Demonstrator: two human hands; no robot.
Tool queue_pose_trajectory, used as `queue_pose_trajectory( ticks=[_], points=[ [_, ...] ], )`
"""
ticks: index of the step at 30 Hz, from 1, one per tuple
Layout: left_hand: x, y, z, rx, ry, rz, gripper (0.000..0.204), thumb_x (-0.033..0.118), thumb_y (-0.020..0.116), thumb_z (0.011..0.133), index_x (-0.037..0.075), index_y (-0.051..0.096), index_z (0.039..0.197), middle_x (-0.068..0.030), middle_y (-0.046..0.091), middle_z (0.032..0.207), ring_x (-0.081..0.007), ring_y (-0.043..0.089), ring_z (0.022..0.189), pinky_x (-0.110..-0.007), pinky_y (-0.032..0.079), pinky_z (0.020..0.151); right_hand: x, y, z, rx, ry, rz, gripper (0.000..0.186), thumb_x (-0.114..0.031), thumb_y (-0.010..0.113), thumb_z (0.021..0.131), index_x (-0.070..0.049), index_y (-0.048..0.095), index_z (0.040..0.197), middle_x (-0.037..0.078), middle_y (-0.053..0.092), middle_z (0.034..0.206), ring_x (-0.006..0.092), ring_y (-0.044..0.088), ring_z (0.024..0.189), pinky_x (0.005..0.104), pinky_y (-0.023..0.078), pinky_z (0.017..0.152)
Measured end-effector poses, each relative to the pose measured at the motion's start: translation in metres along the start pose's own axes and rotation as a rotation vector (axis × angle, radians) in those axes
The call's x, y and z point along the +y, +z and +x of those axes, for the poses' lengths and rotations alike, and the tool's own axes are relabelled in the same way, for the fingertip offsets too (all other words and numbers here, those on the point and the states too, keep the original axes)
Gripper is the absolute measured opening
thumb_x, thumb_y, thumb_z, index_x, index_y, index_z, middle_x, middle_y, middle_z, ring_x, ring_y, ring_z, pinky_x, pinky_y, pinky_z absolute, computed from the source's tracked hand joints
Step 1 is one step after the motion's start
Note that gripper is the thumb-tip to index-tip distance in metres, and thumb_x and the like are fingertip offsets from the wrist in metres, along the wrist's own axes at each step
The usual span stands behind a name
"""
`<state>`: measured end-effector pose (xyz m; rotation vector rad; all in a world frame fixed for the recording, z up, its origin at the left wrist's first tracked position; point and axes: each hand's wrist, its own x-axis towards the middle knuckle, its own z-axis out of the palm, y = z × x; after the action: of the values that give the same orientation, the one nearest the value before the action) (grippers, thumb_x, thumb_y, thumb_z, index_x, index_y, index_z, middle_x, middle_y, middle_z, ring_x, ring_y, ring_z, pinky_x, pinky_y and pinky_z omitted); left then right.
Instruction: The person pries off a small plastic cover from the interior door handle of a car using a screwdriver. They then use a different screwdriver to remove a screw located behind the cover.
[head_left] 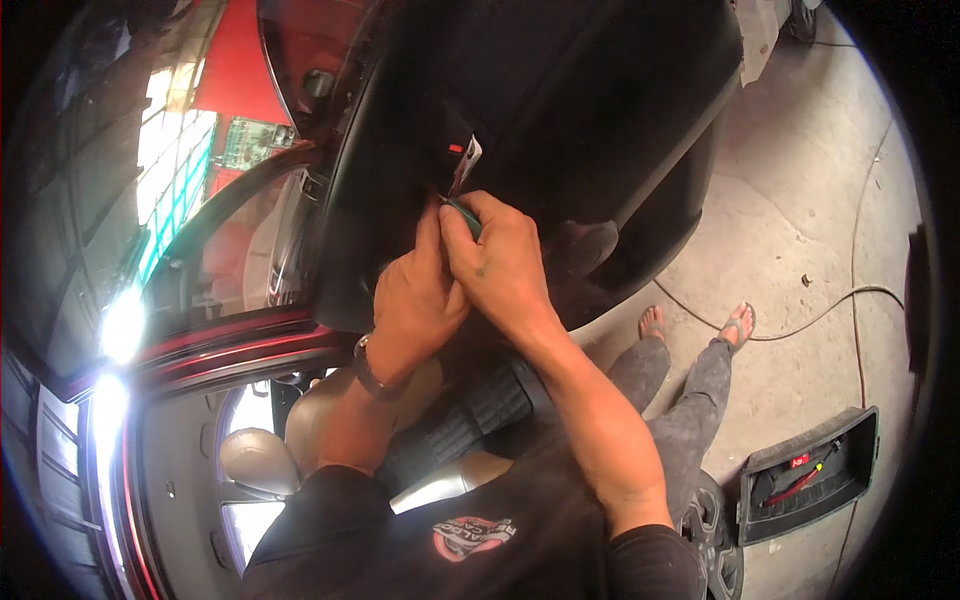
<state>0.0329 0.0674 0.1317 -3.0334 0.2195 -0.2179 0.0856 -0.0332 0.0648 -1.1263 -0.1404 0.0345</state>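
Note:
My right hand (497, 262) is closed round a tool with a green handle (465, 219); its tip is hidden, so its exact kind does not show. Pressed close beside it, my left hand (413, 295) has its fingers bent together, and what they grip, if anything, is hidden. Both hands are up against a black car door panel (560, 110). Just beyond the fingertips, a shiny inner door handle (467, 163) stands out from its recess. A small red marker (455, 148) shows next to that handle.
The door's window frame (230, 340) and glass lie to the left. Beige car seats (330, 425) are below my arms. On the concrete floor at right are a trailing cable (800, 335) and a black bin (860, 450) with red items. A car wheel (712, 535) is at the bottom.

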Motion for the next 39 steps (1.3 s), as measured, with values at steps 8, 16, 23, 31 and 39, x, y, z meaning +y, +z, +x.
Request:
queue_pose_trajectory(
  ticks=[8, 16, 23, 31, 39],
  points=[
    [0.000, -0.001, 0.001, 0.000, -0.022, -0.085, 0.073, 0.023, 0.067, 0.087, -0.006, 0.034, 0.146, -0.0252, 0.067, 0.079, -0.0472, 0.065, 0.074, -0.055, 0.050, 0.064, -0.003, 0.005, 0.004, 0.017, -0.077, -0.088, 0.029, -0.022, 0.063, 0.093, 0.006, 0.065, 0.087, 0.026, 0.063, 0.072, 0.0420, 0.067, 0.070, 0.0430, 0.050, 0.063],
    [0.003, -0.005, 0.003, 0.044, 0.055, -0.104, 0.067, 0.023, 0.069, 0.086, -0.008, 0.039, 0.139, -0.0260, 0.067, 0.080, -0.0467, 0.066, 0.076, -0.053, 0.051, 0.064, -0.018, 0.010, 0.004, 0.006, -0.086, -0.377, 0.027, -0.024, 0.062, 0.094, 0.003, 0.060, 0.095, 0.025, 0.067, 0.077, 0.0474, 0.066, 0.077, 0.0527, 0.051, 0.066],
    [0.004, -0.004, 0.001, 0.015, 0.004, -0.048, 0.065, 0.022, 0.067, 0.087, -0.009, 0.041, 0.137, -0.0254, 0.068, 0.079, -0.0441, 0.067, 0.073, -0.050, 0.052, 0.062, -0.033, 0.016, -0.003, 0.022, -0.171, -0.541, 0.020, -0.019, 0.060, 0.097, 0.000, 0.054, 0.102, 0.023, 0.068, 0.078, 0.0452, 0.067, 0.077, 0.0534, 0.051, 0.066],
    [-0.002, -0.007, 0.000, 0.063, 0.013, -0.226, 0.057, 0.011, 0.061, 0.090, -0.008, 0.042, 0.140, -0.0252, 0.067, 0.081, -0.0450, 0.066, 0.073, -0.053, 0.051, 0.062, 0.015, 0.017, 0.006, 0.111, -0.412, -0.261, 0.019, -0.019, 0.065, 0.096, -0.004, 0.054, 0.100, 0.020, 0.067, 0.080, 0.0416, 0.068, 0.073, 0.0482, 0.052, 0.061],
    [0.000, -0.008, -0.002, 0.030, -0.011, -0.214, 0.051, 0.002, 0.062, 0.092, -0.003, 0.046, 0.140, -0.0272, 0.066, 0.090, -0.0431, 0.069, 0.082, -0.040, 0.052, 0.068, 0.040, 0.021, 0.009, 0.144, -0.466, -0.054, 0.019, -0.012, 0.068, 0.095, -0.001, 0.055, 0.101, 0.020, 0.069, 0.082, 0.0379, 0.071, 0.073, 0.0392, 0.054, 0.062]
  ],
)
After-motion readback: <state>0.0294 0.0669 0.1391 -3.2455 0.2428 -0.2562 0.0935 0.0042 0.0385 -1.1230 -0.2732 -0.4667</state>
